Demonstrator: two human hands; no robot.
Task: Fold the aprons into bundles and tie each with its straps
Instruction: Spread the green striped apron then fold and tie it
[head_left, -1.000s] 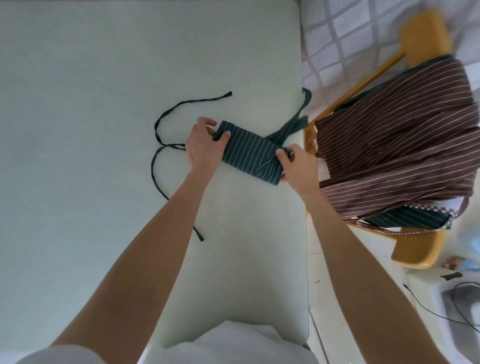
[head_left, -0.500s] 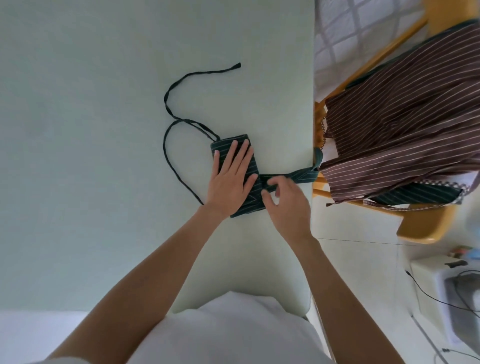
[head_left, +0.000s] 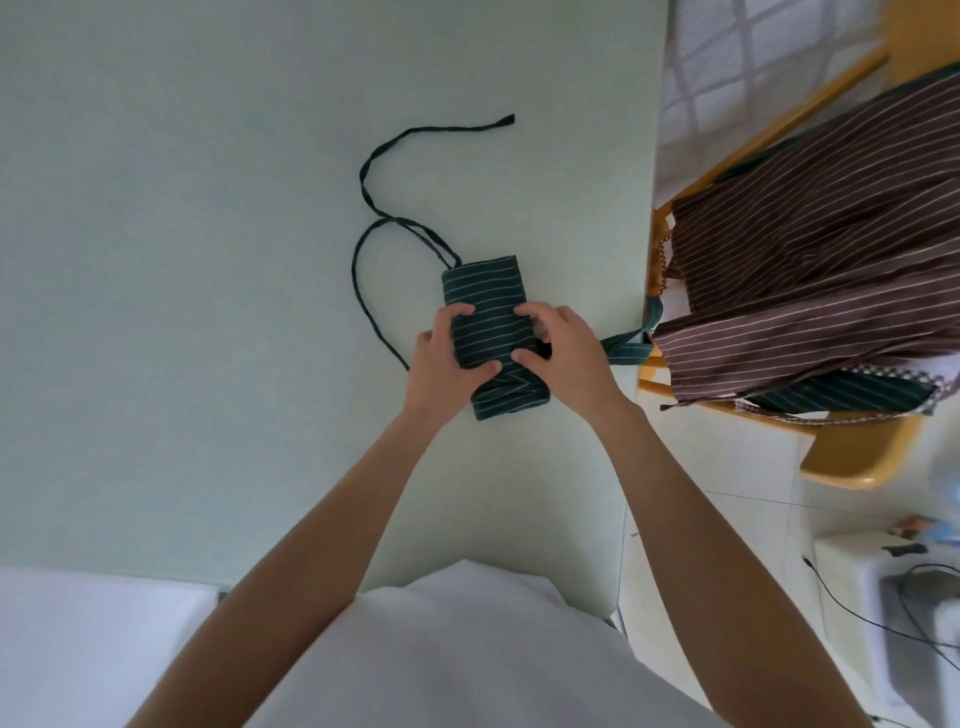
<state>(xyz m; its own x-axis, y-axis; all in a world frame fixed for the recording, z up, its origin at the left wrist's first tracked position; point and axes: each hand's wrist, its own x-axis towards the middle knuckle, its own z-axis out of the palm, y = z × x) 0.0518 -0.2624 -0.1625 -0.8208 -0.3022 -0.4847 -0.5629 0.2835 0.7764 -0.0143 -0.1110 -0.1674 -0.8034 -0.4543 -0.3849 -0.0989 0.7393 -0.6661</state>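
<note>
A dark green apron with thin white stripes, folded into a narrow bundle (head_left: 485, 306), lies on the pale green table (head_left: 182, 312) near its right edge. My left hand (head_left: 447, 361) grips the bundle's left side, with fingers curled over the top and thumb underneath. On the right side my right hand (head_left: 563, 353) grips it the same way. Two thin waist straps (head_left: 371, 202) trail from the bundle's far end in loops across the table. A wider neck strap (head_left: 631, 348) runs off the table's right edge.
A yellow wooden chair (head_left: 852, 457) stands right of the table, draped with brown striped aprons (head_left: 831, 260) and another green striped one (head_left: 841, 397) beneath. A white appliance with cables (head_left: 893, 613) sits on the tiled floor at the lower right.
The bundle has turned from lying crosswise to pointing away from me. My left hand went from pressing flat to gripping it, and my right hand moved from the neck strap onto the bundle.
</note>
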